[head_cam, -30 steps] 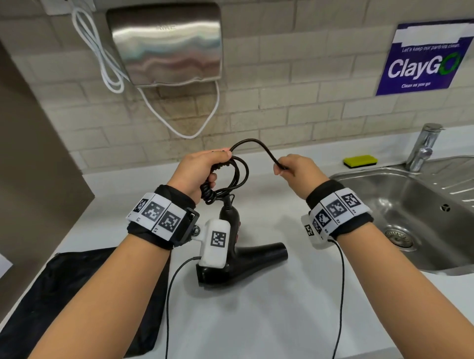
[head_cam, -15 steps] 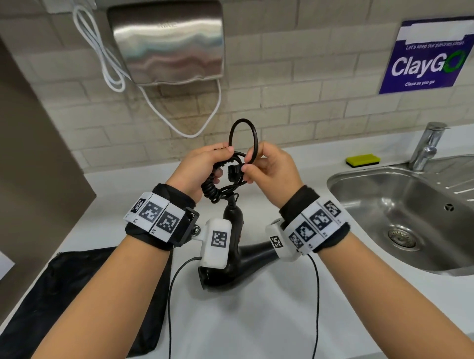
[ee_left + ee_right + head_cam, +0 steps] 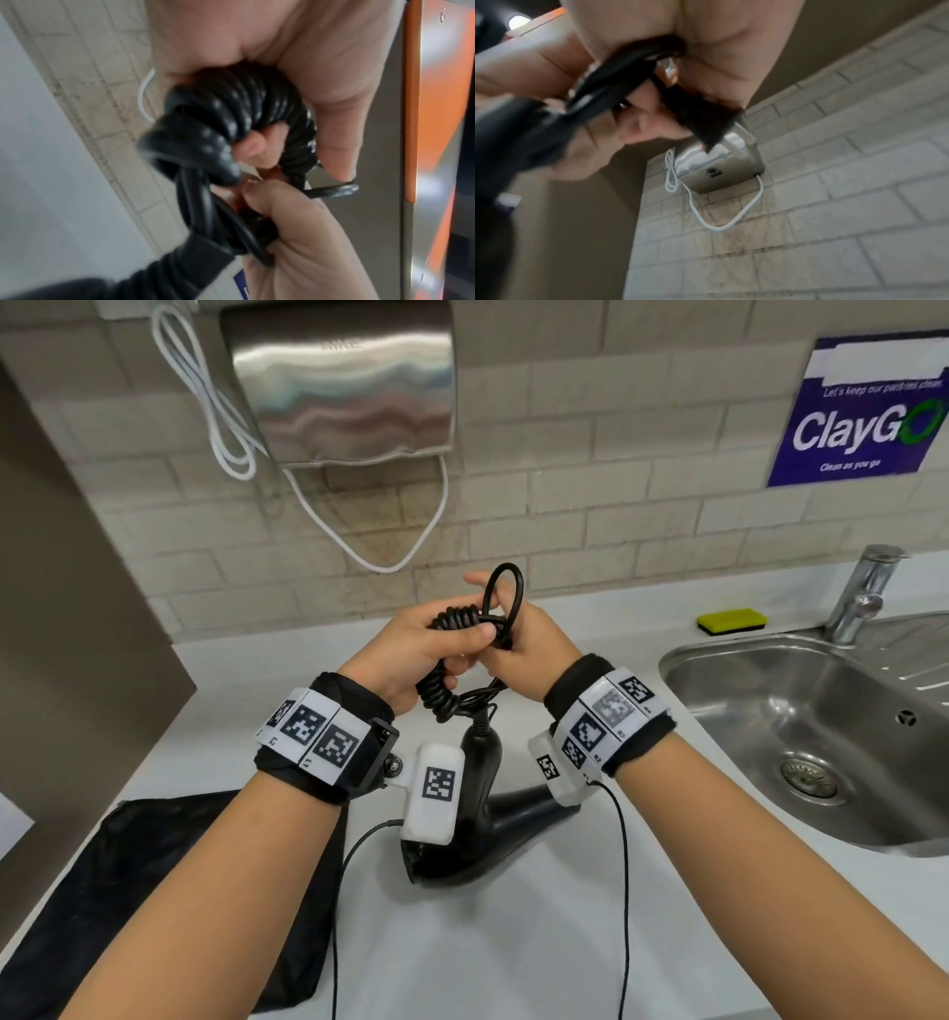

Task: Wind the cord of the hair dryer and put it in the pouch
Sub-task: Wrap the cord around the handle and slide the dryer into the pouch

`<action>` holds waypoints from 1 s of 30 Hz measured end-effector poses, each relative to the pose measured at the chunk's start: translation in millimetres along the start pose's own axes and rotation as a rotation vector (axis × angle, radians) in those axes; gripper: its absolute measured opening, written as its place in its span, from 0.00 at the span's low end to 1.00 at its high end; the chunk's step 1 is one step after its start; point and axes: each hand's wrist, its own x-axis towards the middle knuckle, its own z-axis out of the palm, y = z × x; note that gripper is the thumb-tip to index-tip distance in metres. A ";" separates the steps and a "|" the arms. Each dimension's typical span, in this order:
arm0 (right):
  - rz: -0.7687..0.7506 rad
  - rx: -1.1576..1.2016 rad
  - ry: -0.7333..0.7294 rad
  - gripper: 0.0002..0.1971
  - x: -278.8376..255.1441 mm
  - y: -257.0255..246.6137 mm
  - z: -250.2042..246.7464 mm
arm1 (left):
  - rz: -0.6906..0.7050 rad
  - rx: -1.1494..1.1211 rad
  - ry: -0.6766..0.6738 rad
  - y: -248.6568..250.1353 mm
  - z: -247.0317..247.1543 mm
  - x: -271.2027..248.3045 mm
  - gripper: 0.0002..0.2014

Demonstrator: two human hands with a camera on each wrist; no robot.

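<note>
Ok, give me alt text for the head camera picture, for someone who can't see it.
Two hands, left hand and right hand, grip a bundled black cord above a black hair dryer hanging over a white counter. A black pouch lies at left, a steel sink at right.

Far wall of pale brick tile (image 3: 590,469). A steel hand dryer (image 3: 341,385) is mounted on it at upper left, with a white cable (image 3: 205,397) looped beside it and sagging beneath. At far right, a blue "ClayGo" sign (image 3: 862,410). White countertop (image 3: 513,942) below; a steel sink (image 3: 821,726) is set into it at right, with a chrome tap (image 3: 868,588) behind it. A yellow sponge (image 3: 732,619) lies left of the tap, near the wall. A brown panel (image 3: 67,629) stands at left.
</note>
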 end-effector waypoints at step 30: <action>-0.044 -0.438 0.528 0.11 -7.6 -13.8 -45.0 | -0.031 -0.038 0.181 6.0 8.9 -1.8 0.12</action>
